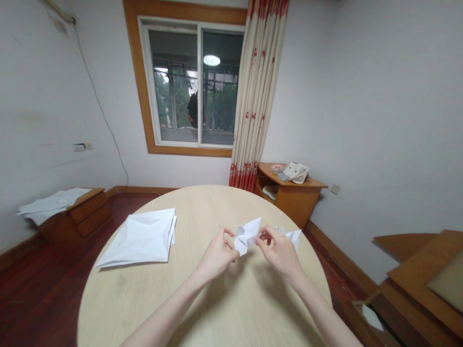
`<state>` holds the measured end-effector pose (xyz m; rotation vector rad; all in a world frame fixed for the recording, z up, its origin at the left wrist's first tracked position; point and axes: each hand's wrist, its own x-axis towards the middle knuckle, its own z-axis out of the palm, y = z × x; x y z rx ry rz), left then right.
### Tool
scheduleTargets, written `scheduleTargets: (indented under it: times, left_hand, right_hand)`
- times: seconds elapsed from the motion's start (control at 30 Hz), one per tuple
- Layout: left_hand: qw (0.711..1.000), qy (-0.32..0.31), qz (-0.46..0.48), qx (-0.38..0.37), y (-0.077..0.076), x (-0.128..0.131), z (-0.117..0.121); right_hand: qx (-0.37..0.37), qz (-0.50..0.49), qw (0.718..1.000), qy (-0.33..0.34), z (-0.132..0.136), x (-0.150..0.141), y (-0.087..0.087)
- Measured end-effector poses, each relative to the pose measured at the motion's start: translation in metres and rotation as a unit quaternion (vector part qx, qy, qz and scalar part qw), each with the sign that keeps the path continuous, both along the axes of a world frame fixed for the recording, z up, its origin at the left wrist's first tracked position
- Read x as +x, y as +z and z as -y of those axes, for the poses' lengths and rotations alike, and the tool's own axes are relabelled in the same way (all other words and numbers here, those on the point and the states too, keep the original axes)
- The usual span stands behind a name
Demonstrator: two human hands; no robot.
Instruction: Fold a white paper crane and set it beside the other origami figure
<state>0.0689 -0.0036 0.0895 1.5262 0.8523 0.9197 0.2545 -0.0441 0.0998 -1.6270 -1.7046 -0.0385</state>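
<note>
Between my two hands, a little above the round table, is a folded white paper pinwheel shape with pointed flaps. My left hand pinches its left side, the fingers curled. On its right side, my right hand grips a flap between thumb and fingertips. Just beyond my right hand lies another folded white paper piece, partly hidden by the hand. A stack of white paper sheets rests on the left part of the table, its edges slightly uneven.
The round light-wood table stands before a window with a patterned curtain. A wooden cabinet holding a cloth bag is behind it at the right. At the left, papers cover a low drawer unit.
</note>
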Motion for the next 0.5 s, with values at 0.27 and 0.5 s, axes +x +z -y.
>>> scheduleTargets:
  times: [0.27, 0.5]
  left_hand:
    - [0.998, 0.067, -0.006, 0.022, 0.019, 0.047, -0.045]
    - [0.996, 0.090, -0.010, -0.014, -0.003, 0.085, -0.079]
  right_hand:
    - [-0.137, 0.128, 0.980, -0.071, -0.040, 0.034, 0.051]
    - [-0.230, 0.178, 0.952, -0.095, -0.074, 0.066, 0.059]
